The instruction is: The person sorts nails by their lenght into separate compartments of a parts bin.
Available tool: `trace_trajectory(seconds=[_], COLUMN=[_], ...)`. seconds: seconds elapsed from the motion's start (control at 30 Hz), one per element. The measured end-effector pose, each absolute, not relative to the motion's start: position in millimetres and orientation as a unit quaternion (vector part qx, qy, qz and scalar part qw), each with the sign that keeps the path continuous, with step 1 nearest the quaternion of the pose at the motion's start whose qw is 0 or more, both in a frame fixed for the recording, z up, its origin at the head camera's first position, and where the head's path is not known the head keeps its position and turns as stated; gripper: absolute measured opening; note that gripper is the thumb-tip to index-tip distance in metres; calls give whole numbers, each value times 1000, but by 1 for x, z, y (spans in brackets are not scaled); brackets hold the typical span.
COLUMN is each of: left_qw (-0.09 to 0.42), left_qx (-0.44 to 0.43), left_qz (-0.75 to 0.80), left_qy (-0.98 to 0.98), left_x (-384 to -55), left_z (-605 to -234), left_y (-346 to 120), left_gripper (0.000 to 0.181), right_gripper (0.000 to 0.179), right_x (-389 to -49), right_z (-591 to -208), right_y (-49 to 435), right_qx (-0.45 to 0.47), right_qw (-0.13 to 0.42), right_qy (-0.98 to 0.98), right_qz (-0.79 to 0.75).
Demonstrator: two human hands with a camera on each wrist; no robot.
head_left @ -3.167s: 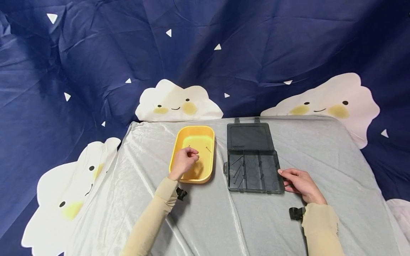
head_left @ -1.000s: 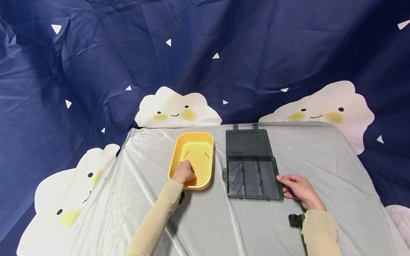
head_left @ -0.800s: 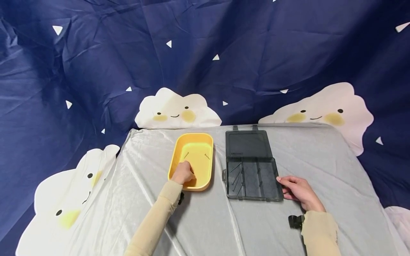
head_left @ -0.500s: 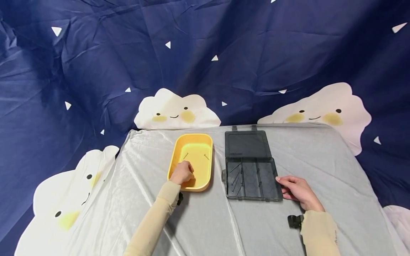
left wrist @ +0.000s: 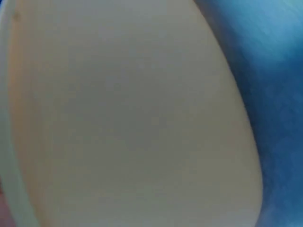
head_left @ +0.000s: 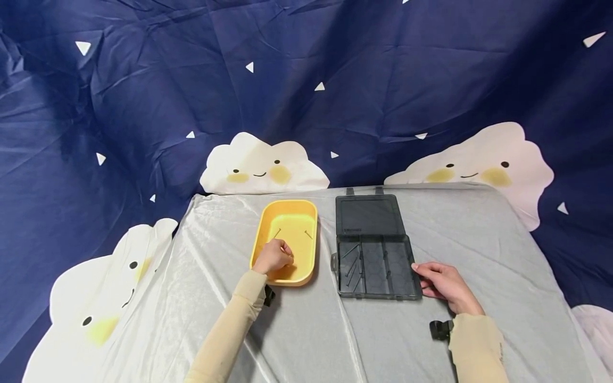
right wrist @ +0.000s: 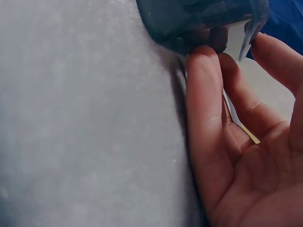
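My left hand reaches into the yellow tray, fingers curled down near its floor. The fingertips are hidden, so I cannot tell whether they pinch anything. Two thin headed pieces like screws or nails lie in the tray, one by the hand and one at the right. The tray's wall fills most of the left wrist view. My right hand grips the right edge of a dark see-through compartment box, thumb on top, fingers below. In the right wrist view, fingers reach the box corner.
The box's lid lies folded back, away from me. Several similar thin pieces lie in its left compartment, and dividers stand further right. Grey cloth covers the table. A dark blue cloud-print curtain hangs behind.
My left hand has gone from above the tray down into it, then lifted slightly with its fingers turning rightward. The right hand keeps its grip on the box. The camera view has shifted a little.
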State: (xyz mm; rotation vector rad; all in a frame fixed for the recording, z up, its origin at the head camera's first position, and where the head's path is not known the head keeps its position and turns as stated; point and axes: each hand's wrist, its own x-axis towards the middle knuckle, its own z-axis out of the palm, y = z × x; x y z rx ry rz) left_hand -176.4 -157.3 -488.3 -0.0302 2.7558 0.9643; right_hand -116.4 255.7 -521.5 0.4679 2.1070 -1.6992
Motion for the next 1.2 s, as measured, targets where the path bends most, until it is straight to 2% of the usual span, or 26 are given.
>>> trace_trajectory(seconds=[0.43, 0.63, 1.2], left_qw=[156, 157, 162], left_qx=[-47, -65, -89], left_qz=[511, 577, 661], left_qy=[844, 799, 727], left_x=[-182, -185, -188], left_z=[-480, -480, -468], left_y=[-150, -147, -141], left_gripper=[15, 24, 35], right_gripper=[37, 31, 41], right_x=[-116, -116, -116], right_z=[-523, -522, -523], right_y=[257, 257, 257], right_qx=[161, 160, 149], right_qw=[194, 192, 195], right_qy=[744, 741, 746], right_qz=[-618, -623, -619])
